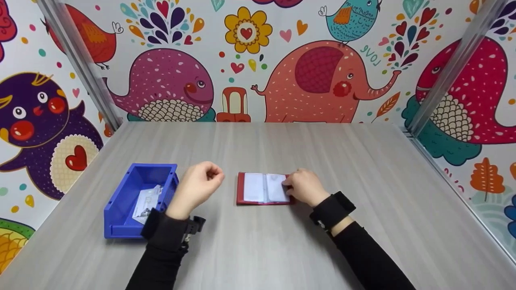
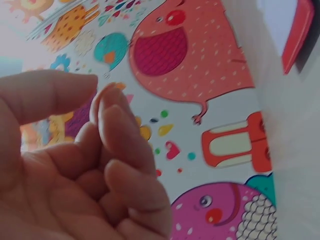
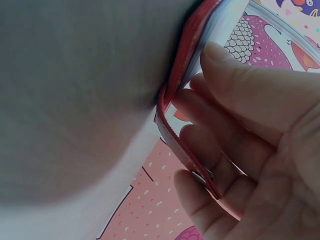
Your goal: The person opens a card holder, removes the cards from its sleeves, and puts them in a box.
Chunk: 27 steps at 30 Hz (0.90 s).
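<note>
A small red card holder (image 1: 240, 188) lies open on the table, showing pale, clear-sleeved pages. My right hand (image 1: 305, 186) grips its right edge. In the right wrist view the thumb (image 3: 217, 52) presses on the pages, while curled fingers stay beside the red strap (image 3: 181, 145) with its metal snap. My left hand (image 1: 197, 186) hovers between the blue bin (image 1: 115, 203) and the card holder, its fingers loosely curled. Nothing shows between its thumb and fingertips in the left wrist view. Inside the bin lie printed cards (image 1: 147, 201), partly hidden by the bin wall and the left wrist.
The bin stands at the left of the grey wood-grain table (image 1: 258, 249). Walls with cartoon animals enclose the back and both sides. Metal posts (image 1: 447, 76) rise at the back corners.
</note>
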Motion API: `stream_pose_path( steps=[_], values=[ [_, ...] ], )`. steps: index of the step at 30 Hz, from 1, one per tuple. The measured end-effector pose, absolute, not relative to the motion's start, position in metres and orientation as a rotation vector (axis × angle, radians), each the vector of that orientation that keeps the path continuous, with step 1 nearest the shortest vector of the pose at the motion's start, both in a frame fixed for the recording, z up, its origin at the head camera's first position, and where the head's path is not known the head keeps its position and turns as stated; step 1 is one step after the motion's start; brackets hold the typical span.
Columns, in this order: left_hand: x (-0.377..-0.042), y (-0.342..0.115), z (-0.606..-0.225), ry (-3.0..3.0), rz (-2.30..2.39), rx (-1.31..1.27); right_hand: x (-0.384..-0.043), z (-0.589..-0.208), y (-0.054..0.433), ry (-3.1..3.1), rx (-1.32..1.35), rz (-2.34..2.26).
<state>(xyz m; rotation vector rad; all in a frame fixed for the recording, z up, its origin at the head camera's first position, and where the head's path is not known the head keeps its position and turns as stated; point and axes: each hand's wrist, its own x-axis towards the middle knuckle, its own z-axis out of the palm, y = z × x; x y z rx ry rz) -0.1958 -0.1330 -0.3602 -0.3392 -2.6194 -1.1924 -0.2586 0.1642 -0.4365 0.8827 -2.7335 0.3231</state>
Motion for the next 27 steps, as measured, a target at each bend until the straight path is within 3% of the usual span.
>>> stream_pose_path(
  steps=[17, 27],
  values=[
    [-0.217, -0.086, -0.391, -2.707, -1.017, -0.460, -0.258, -0.436, 0.164, -2.748, 0.877, 0.324],
    [-0.229, -0.071, -0.408, -2.852, -0.783, -0.391, -0.259, -0.436, 0.163, -2.771, 0.868, 0.316]
  ],
)
